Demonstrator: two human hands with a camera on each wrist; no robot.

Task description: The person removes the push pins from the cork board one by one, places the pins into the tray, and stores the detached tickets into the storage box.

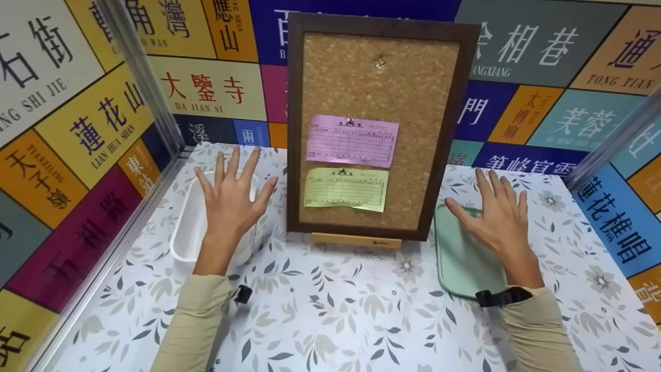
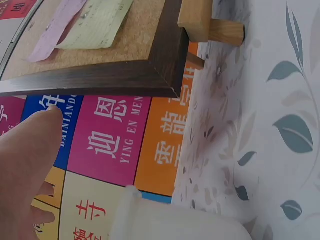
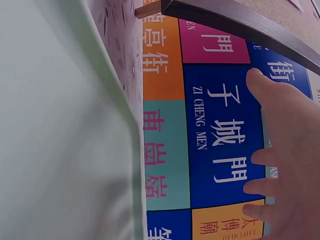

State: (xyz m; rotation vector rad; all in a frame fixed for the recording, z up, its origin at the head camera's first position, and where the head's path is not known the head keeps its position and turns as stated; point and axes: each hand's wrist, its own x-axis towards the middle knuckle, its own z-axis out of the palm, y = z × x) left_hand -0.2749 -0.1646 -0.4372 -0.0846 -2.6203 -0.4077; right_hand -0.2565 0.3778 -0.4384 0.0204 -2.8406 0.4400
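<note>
My left hand (image 1: 231, 201) is spread with straight fingers over a white tray (image 1: 181, 243) and holds nothing. On the other side, my right hand (image 1: 498, 217) is held out the same way above a green tray (image 1: 454, 268), with nothing in it. Between the hands a cork board (image 1: 423, 129) in a dark wooden frame leans upright on a small wooden stand (image 1: 356, 241). Pinned to the cork are a pink slip (image 1: 351, 140) and, below it, a yellow-green slip (image 1: 345, 191). The right wrist view shows the fingers (image 3: 265, 186) apart from the green tray's rim.
A white tablecloth (image 1: 320, 310) with grey leaf prints covers the table. Panels with large Chinese characters (image 1: 206, 88) stand behind and at both sides, with metal posts (image 1: 139, 72) at the corners. A metallic pin (image 1: 380, 63) sits high on the cork.
</note>
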